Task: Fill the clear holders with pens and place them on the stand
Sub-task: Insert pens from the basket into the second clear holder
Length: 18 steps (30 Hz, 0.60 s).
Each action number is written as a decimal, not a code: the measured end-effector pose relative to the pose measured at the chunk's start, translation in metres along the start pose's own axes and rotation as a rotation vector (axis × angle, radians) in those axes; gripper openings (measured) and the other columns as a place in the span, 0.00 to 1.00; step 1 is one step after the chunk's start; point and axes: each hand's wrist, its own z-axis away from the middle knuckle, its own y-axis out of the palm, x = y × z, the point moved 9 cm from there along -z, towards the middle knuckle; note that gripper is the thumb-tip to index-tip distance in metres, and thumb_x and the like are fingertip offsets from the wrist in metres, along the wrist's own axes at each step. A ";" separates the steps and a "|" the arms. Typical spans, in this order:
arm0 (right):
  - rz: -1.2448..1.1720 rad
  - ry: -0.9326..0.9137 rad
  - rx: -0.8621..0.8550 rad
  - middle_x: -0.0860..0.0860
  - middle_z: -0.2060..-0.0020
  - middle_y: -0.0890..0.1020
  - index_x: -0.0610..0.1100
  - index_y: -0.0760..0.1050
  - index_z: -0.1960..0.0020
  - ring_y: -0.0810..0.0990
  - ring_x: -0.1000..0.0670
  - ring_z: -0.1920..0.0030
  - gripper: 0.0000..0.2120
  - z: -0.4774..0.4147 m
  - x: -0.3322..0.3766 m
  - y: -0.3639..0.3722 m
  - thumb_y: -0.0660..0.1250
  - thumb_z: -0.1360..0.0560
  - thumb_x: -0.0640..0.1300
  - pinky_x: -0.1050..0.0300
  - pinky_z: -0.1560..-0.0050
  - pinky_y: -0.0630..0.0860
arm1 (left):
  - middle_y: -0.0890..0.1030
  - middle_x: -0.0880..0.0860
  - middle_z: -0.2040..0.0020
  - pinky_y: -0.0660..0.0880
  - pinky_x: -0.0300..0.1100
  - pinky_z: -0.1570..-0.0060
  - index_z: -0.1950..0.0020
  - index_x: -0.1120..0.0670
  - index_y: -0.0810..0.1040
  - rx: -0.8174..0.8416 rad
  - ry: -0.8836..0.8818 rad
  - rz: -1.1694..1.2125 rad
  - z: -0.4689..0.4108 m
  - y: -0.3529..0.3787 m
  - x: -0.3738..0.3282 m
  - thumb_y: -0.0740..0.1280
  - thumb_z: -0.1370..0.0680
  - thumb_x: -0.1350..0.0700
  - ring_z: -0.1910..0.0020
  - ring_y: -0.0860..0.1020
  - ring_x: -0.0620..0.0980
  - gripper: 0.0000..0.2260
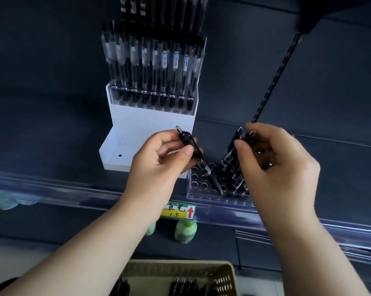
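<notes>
Filling step: left hand pinches 1 black click pen, right hand grips a pen bundle; next, its tip should enter the clear perforated holder.

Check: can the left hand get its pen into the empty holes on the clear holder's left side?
Probably yes. The left hand holds the pen tip-down just over the clear holder, and those holes look uncovered. The right hand grips its bunch of pens on the holder's right side, off that path.

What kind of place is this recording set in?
Probably a shop's stationery aisle: a handwritten price tag on the shelf edge, a white stand of pens, and bottles shelved below.
</notes>
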 end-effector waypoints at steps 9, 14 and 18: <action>0.034 0.037 -0.056 0.55 0.61 0.78 0.44 0.79 0.49 0.74 0.56 0.63 0.08 -0.003 -0.011 -0.009 0.68 0.28 0.43 0.69 0.60 0.72 | 0.85 0.48 0.53 0.79 0.41 0.50 0.55 0.42 0.79 -0.005 0.025 -0.086 0.009 0.001 -0.005 0.70 0.32 0.51 0.50 0.83 0.49 0.08; 0.044 0.109 -0.041 0.64 0.62 0.77 0.48 0.79 0.48 0.75 0.58 0.64 0.09 -0.007 -0.022 -0.010 0.70 0.28 0.42 0.70 0.58 0.73 | 0.84 0.47 0.52 0.76 0.45 0.47 0.53 0.41 0.79 -0.025 0.013 -0.160 0.015 0.000 -0.005 0.71 0.31 0.52 0.50 0.83 0.45 0.09; 0.064 0.102 -0.023 0.64 0.64 0.76 0.47 0.79 0.48 0.75 0.58 0.61 0.09 -0.009 -0.021 -0.005 0.70 0.28 0.42 0.54 0.53 0.77 | 0.84 0.46 0.53 0.77 0.45 0.47 0.54 0.41 0.79 -0.027 0.021 -0.187 0.017 0.000 -0.008 0.70 0.30 0.54 0.51 0.83 0.45 0.09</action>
